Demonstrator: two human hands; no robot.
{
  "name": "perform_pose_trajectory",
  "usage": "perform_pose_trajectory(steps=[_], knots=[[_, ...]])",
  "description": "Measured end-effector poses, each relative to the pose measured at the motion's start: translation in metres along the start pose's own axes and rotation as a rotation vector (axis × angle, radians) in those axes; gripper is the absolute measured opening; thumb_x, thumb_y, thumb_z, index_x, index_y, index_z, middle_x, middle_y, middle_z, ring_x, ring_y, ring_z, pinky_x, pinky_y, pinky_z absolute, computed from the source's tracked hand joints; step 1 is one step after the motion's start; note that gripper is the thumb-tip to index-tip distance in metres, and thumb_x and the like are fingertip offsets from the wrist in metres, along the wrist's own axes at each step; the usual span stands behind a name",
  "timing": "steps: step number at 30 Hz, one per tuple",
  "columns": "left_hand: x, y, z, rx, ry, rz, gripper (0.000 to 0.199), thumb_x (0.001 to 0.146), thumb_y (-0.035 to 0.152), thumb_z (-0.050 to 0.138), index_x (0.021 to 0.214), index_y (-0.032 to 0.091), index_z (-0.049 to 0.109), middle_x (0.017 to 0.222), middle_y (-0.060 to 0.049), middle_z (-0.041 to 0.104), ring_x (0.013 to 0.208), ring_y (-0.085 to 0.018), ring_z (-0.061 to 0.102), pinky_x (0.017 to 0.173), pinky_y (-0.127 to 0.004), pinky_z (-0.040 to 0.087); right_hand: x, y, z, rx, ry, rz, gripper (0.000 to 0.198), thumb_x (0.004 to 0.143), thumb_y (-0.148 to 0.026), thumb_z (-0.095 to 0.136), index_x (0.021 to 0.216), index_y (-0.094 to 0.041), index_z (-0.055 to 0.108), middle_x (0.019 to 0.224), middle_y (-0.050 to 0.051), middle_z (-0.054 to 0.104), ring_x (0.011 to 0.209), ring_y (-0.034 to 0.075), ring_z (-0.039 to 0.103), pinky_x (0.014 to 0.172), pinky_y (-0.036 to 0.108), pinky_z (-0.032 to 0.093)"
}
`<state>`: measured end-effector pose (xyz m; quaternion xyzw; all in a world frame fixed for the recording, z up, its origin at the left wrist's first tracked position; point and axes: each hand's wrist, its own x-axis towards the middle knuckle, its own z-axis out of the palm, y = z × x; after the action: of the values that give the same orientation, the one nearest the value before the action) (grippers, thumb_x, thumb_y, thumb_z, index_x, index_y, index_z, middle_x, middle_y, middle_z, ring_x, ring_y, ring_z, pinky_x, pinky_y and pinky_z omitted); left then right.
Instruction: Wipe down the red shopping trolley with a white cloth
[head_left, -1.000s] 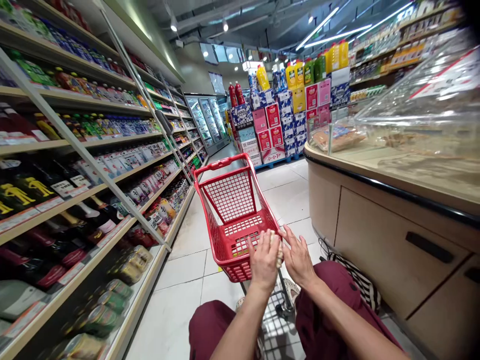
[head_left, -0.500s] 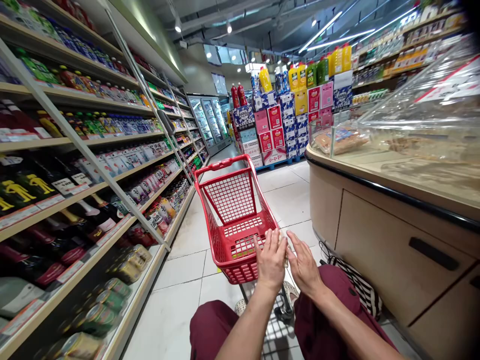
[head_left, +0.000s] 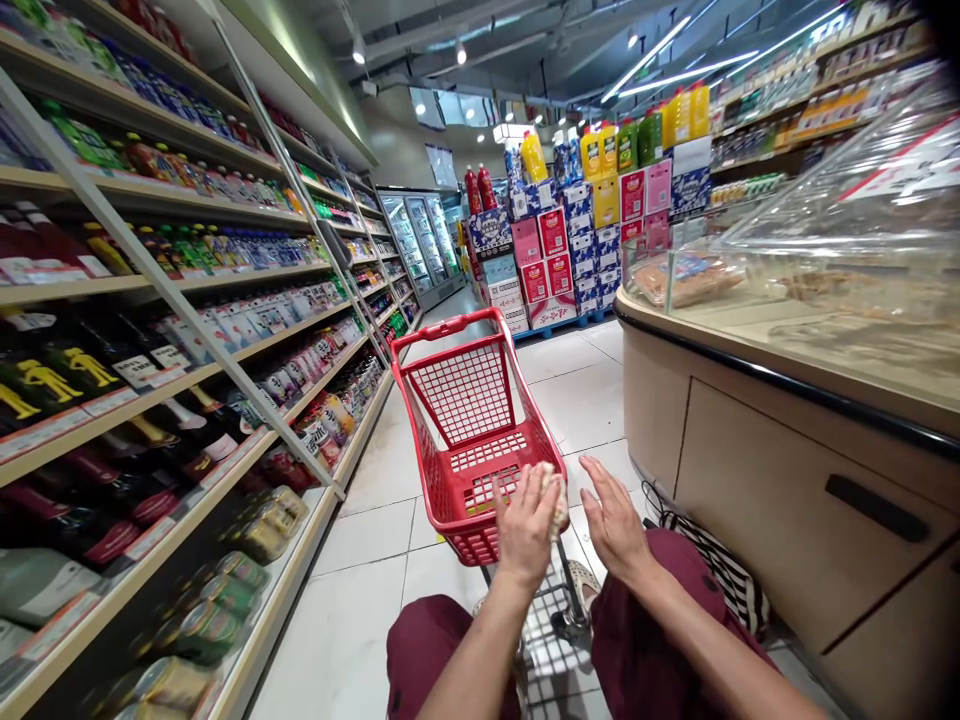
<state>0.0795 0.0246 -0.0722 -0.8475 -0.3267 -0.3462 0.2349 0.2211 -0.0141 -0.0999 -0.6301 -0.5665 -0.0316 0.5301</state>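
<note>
My left hand (head_left: pixel 526 528) is closed around a crumpled cream-coloured cloth (head_left: pixel 555 498), part of which shows past its fingers. It is at the near rim of a red shopping cart (head_left: pixel 466 540); whether it touches the rim I cannot tell. To the right of the cloth, my right hand (head_left: pixel 613 518) is open, its fingers stretched forward and holding nothing. A small gap separates the two hands. The cart's basket has lattice walls, with its handle (head_left: pixel 450 327) on the far side.
Shelves of bottles and cans (head_left: pixel 247 335) line the left side. On the right stands a wooden counter (head_left: pixel 757 480) with a clear cover. Stacked drink cartons (head_left: pixel 547 265) rise ahead. A striped bag (head_left: pixel 724 565) lies by the counter's foot, near my right knee.
My hands have moved apart: the left has shifted slightly left with the cloth, the right slightly right. More of the cloth shows now. The cart looks unmoved.
</note>
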Motion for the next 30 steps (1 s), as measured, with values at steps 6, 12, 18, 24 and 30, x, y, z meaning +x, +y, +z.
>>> perform_pose_trajectory(steps=[6, 12, 18, 24, 30], knots=[[-0.033, -0.03, -0.031, 0.077, 0.029, -0.153, 0.032, 0.087, 0.027, 0.038, 0.116, 0.024, 0.051, 0.124, -0.01, 0.05, 0.116, -0.021, 0.044, 0.105, -0.049, 0.004, -0.002, -0.002, 0.007, 0.012, 0.0, 0.021, 0.044, 0.086, -0.03, 0.027, 0.128, -0.019, 0.035, 0.128, 0.009, 0.045, 0.12, 0.02, 0.039, 0.096, 0.043, 0.035], [-0.015, -0.006, -0.008, -0.004, 0.018, 0.018, 0.032, 0.085, 0.028, 0.043, 0.116, 0.028, 0.05, 0.122, -0.004, 0.053, 0.118, -0.018, 0.042, 0.106, -0.048, -0.001, 0.006, -0.02, 0.014, 0.015, -0.063, -0.074, 0.041, 0.087, -0.029, 0.027, 0.126, -0.019, 0.037, 0.129, 0.008, 0.044, 0.121, 0.019, 0.037, 0.098, 0.045, 0.031], [-0.035, -0.033, -0.03, 0.076, 0.038, -0.183, 0.033, 0.087, 0.026, 0.039, 0.118, 0.024, 0.049, 0.124, -0.009, 0.051, 0.118, -0.02, 0.041, 0.105, -0.049, 0.001, 0.006, -0.021, 0.014, -0.005, -0.055, -0.041, 0.042, 0.087, -0.028, 0.026, 0.127, -0.018, 0.037, 0.129, 0.008, 0.044, 0.123, 0.02, 0.035, 0.098, 0.046, 0.031], [-0.028, -0.014, -0.019, 0.004, 0.002, -0.003, 0.034, 0.084, 0.027, 0.044, 0.118, 0.028, 0.047, 0.121, -0.004, 0.054, 0.117, -0.018, 0.043, 0.106, -0.048, -0.001, 0.005, -0.022, 0.016, 0.001, -0.154, -0.096, 0.043, 0.088, -0.028, 0.026, 0.13, -0.02, 0.032, 0.126, 0.009, 0.048, 0.119, 0.02, 0.04, 0.099, 0.049, 0.026], [-0.048, -0.041, -0.038, 0.112, 0.043, -0.248, 0.033, 0.086, 0.025, 0.039, 0.118, 0.024, 0.049, 0.124, -0.01, 0.05, 0.117, -0.02, 0.043, 0.105, -0.049, 0.001, 0.006, -0.019, 0.015, 0.02, -0.16, -0.063, 0.043, 0.088, -0.03, 0.025, 0.129, -0.019, 0.033, 0.126, 0.009, 0.048, 0.117, 0.019, 0.043, 0.099, 0.047, 0.029]])
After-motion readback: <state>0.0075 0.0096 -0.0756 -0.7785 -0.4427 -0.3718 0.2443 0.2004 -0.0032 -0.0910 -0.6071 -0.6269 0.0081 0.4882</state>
